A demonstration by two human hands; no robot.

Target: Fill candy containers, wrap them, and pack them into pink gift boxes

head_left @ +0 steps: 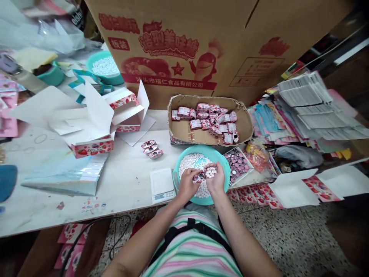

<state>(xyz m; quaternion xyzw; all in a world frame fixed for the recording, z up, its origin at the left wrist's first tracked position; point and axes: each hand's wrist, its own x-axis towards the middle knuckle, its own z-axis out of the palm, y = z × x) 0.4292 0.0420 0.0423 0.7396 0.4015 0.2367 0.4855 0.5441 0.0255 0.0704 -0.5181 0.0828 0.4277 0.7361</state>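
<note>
Watching from my remote station, I saw both hands working over a teal plastic basin near the front edge of the bench. The left hand had its fingers closed in a pinch on a small pink packet, right above the basin. The right hand was curled, its fingers cradling a small heap of white mints. I could not tell whether the packet already held any.

The basin held a broad layer of loose mints. Toward the back edge, a cardboard tray carried a couple of dozen similar packets, and three more lay on the bench left of the basin. A second teal basin of mints sat beyond the back left corner, past unfolded strawberry-printed cartons.
</note>
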